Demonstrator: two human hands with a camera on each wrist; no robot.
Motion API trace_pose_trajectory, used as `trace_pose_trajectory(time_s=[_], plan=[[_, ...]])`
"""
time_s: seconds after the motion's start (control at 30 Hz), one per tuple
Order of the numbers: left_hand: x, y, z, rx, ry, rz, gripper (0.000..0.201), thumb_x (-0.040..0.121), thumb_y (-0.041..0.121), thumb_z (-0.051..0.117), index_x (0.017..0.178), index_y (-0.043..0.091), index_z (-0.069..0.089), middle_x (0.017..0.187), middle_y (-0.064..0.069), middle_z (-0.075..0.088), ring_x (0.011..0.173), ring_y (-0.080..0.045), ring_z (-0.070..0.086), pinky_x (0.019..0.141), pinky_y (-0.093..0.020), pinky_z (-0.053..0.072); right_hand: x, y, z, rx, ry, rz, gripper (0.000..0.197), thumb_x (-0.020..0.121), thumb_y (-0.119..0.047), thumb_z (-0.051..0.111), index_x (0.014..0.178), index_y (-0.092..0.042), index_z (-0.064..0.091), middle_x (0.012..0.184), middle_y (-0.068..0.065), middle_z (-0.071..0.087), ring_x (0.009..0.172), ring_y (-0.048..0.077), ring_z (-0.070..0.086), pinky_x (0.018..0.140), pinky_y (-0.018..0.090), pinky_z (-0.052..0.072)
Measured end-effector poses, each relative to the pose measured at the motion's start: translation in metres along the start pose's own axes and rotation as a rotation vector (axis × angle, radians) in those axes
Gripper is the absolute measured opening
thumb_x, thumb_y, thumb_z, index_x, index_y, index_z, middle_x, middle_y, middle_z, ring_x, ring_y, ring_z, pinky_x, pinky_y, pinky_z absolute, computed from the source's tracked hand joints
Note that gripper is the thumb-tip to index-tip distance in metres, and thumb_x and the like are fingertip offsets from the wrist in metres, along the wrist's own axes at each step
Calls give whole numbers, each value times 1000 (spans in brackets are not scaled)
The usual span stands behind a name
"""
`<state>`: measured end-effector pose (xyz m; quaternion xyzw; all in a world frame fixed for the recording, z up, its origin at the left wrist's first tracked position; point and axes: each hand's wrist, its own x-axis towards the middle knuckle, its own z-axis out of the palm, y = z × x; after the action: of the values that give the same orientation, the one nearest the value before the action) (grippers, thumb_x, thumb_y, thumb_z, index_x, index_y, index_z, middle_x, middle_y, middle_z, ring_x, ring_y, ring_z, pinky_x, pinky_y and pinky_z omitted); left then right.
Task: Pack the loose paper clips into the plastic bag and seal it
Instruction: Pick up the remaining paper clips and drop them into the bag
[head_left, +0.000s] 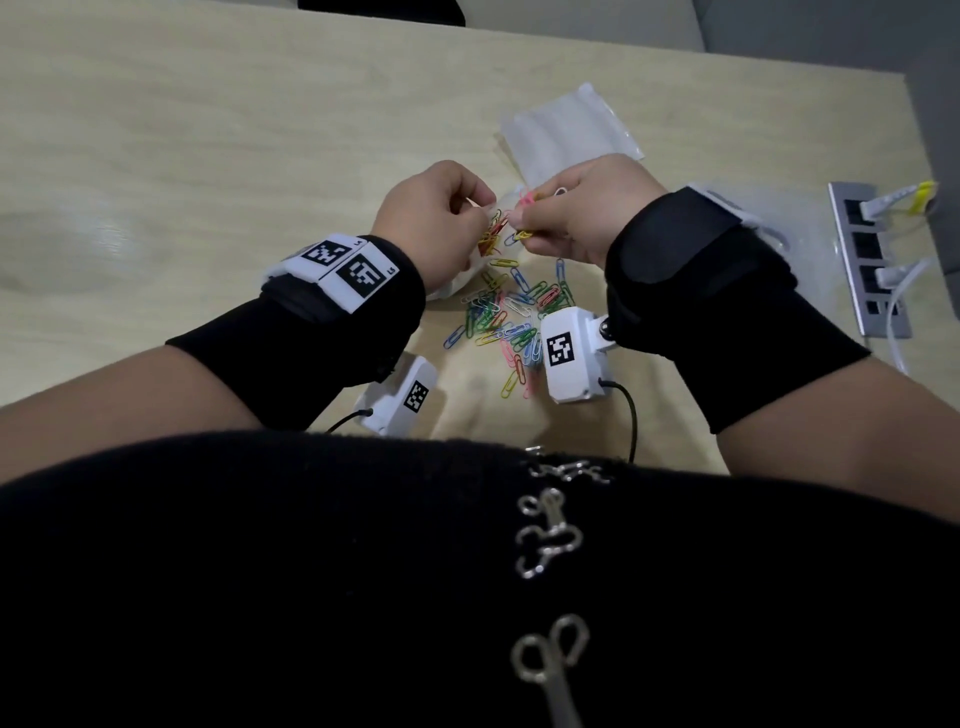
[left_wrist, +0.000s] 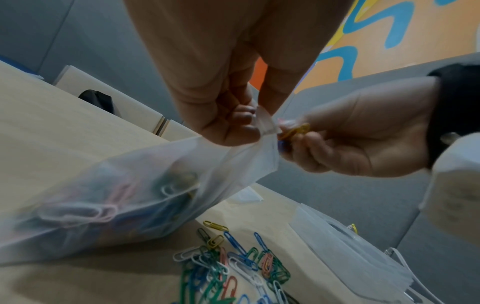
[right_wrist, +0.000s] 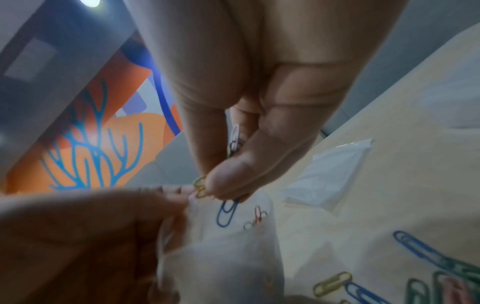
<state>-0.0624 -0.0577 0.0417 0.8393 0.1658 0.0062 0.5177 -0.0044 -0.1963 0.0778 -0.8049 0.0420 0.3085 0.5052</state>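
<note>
My left hand (head_left: 441, 218) pinches the top edge of a translucent plastic bag (left_wrist: 145, 185) and holds it up above the wooden table (head_left: 208, 156); the bag (right_wrist: 228, 267) holds several coloured paper clips. My right hand (head_left: 571, 213) pinches a small bunch of clips, yellow (left_wrist: 298, 130) and blue (right_wrist: 228, 214) among them, right at the bag's mouth. A pile of loose coloured paper clips (head_left: 511, 317) lies on the table below both hands, also seen in the left wrist view as loose clips (left_wrist: 228, 267).
A stack of spare plastic bags (head_left: 569, 132) lies just beyond my right hand. A grey power strip (head_left: 870, 260) with white cables sits at the table's right edge. White wrist cameras (head_left: 571, 353) hang under both wrists.
</note>
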Motion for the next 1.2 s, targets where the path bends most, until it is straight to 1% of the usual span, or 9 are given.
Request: trace_pose_trajectory(time_s=[0.2, 0.3, 0.4, 0.53, 0.67, 0.73, 0.9, 1.07, 1.2], plan=[[-4, 3, 2, -17, -18, -11, 13, 86, 14, 56, 82, 26, 56, 62, 6, 59, 44, -9, 57, 53, -24, 44, 14, -2, 14, -122, -80, 10, 14, 84, -2, 64, 77, -13, 58, 83, 6, 65, 70, 13, 66, 69, 22, 58], [-2, 2, -1, -43, -6, -10, 17, 85, 15, 56, 76, 30, 55, 64, 3, 59, 53, -20, 59, 62, -34, 52, 5, -12, 18, -123, -102, 24, 11, 90, 0, 53, 92, -10, 56, 93, 9, 62, 72, 16, 65, 62, 25, 56], [-1, 3, -2, -52, 10, -23, 16, 81, 18, 56, 73, 32, 55, 65, 3, 57, 60, -24, 58, 72, -49, 58, -6, -12, 17, -338, 16, -98, 22, 91, -3, 51, 105, -16, 62, 91, 7, 63, 80, 21, 67, 69, 34, 58], [3, 0, -7, -42, 56, -46, 25, 83, 11, 53, 71, 33, 55, 64, 7, 53, 54, -16, 55, 72, -48, 58, -13, 10, 6, -386, 154, -107, 11, 84, -13, 61, 92, -19, 57, 87, 8, 64, 77, 27, 64, 78, 41, 58], [7, -2, -14, -45, 111, -63, 24, 82, 11, 52, 70, 32, 55, 63, 8, 51, 40, -2, 50, 71, -45, 59, -10, 65, 8, -906, 102, 257, 104, 42, -54, 87, 123, -10, 39, 121, 15, 51, 106, 38, 58, 90, 50, 50], [7, -2, -14, -44, 108, -65, 24, 82, 11, 52, 70, 32, 56, 64, 9, 52, 40, -1, 50, 70, -45, 59, -11, 88, 15, -1034, 107, 358, 123, 22, -62, 86, 123, -15, 32, 121, 13, 44, 107, 40, 56, 90, 52, 48], [4, -1, -12, -51, 91, -66, 26, 83, 10, 52, 71, 32, 56, 66, 8, 52, 53, -11, 55, 70, -45, 60, -4, 94, 31, -944, 180, 305, 93, 57, -39, 87, 125, -6, 32, 127, 13, 40, 110, 35, 58, 93, 42, 44], [3, -1, -14, -49, 81, -61, 25, 82, 10, 52, 71, 32, 56, 67, 6, 53, 58, -18, 56, 70, -47, 59, 21, 86, 32, -865, 191, 145, 67, 69, -30, 76, 123, -7, 43, 126, 12, 43, 105, 36, 60, 97, 45, 45], [2, -2, -15, -44, 74, -54, 25, 82, 10, 51, 72, 32, 55, 66, 7, 54, 58, -19, 56, 72, -47, 59, 24, 81, 36, -867, 133, 59, 75, 73, -50, 71, 128, -6, 43, 131, 13, 35, 99, 34, 60, 83, 34, 42]])
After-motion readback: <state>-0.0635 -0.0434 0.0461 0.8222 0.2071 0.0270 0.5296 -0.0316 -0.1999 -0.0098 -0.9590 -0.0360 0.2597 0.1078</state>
